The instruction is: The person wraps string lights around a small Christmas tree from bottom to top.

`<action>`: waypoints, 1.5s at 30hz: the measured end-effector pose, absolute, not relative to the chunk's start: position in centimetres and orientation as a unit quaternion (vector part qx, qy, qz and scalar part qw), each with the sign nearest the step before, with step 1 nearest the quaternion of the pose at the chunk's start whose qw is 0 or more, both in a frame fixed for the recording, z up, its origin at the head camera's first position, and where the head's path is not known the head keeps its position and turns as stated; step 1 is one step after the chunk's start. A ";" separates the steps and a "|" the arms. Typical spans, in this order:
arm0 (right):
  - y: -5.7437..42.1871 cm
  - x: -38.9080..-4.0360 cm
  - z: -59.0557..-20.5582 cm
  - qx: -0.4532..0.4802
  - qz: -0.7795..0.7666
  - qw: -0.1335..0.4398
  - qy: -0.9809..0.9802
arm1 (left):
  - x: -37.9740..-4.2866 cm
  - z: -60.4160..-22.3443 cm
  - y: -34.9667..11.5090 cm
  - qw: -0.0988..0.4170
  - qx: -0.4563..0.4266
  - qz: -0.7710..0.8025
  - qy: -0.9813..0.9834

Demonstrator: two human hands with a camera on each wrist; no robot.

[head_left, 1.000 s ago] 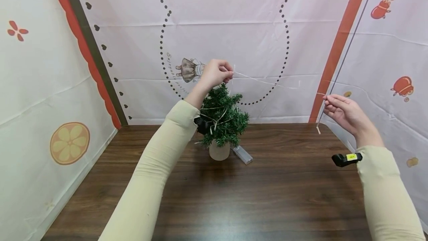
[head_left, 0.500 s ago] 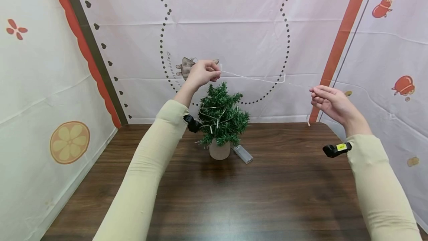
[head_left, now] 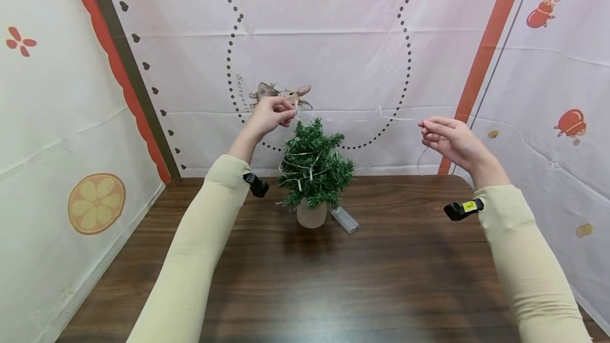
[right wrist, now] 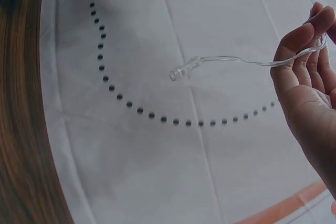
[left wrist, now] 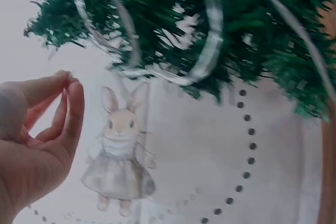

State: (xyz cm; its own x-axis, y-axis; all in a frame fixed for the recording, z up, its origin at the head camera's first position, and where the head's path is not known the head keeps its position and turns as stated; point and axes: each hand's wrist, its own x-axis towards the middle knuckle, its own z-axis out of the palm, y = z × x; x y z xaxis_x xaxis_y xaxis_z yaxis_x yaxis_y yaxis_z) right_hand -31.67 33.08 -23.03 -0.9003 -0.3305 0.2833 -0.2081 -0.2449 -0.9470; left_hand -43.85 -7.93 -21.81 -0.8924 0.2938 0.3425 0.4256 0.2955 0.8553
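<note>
A small green artificial Christmas tree [head_left: 316, 165] stands in a pale round base [head_left: 311, 215], with clear string lights [left wrist: 210, 35] looped around its branches. My left hand [head_left: 271, 115] is just left of the treetop, thumb and fingertips pinching the string lights. From there the thin wire runs across behind the treetop to my right hand [head_left: 450, 139], which pinches it out to the right. In the right wrist view, the loose end of the string lights [right wrist: 184, 70], tipped with a clear bulb, hangs free beyond the fingers.
A clear-grey battery box [head_left: 345, 219] lies on the dark wooden table [head_left: 305, 279], just right of the tree's base. Printed cloth [head_left: 333, 57] hangs behind the table and along both sides.
Both hands have moved left, the left one also slightly down, past the treetop, and the right one slightly up. The stretched wire has shifted left with them.
</note>
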 end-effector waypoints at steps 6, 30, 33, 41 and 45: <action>31.6 -31.8 -22.6 -0.242 -0.750 0.042 0.614 | -44.1 -23.6 -8.6 0.055 -0.240 -0.583 -0.774; 29.2 -32.8 -23.2 -0.232 -0.787 0.046 0.570 | -43.9 -24.9 -10.7 0.017 -0.327 -0.607 -0.724; 29.2 -33.0 -23.3 -0.224 -0.794 0.040 0.564 | -43.9 -24.9 -10.7 0.029 -0.317 -0.578 -0.751; 28.9 -33.6 -23.6 -0.203 -0.815 0.028 0.543 | -44.1 -25.3 -10.3 0.033 -0.302 -0.607 -0.734; 28.4 -33.7 -23.4 -0.187 -0.817 0.013 0.545 | -44.1 -25.6 -10.1 0.021 -0.291 -0.661 -0.692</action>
State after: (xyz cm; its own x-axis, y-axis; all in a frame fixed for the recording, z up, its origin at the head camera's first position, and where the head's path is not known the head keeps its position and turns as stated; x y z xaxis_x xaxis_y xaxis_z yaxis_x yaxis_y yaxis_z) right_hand -33.67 28.40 -23.44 -0.9297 -0.2250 0.2916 -0.1830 -0.4050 -0.8958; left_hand -44.11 -10.13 -25.57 -0.8299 0.3740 0.4140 0.4307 -0.0420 0.9015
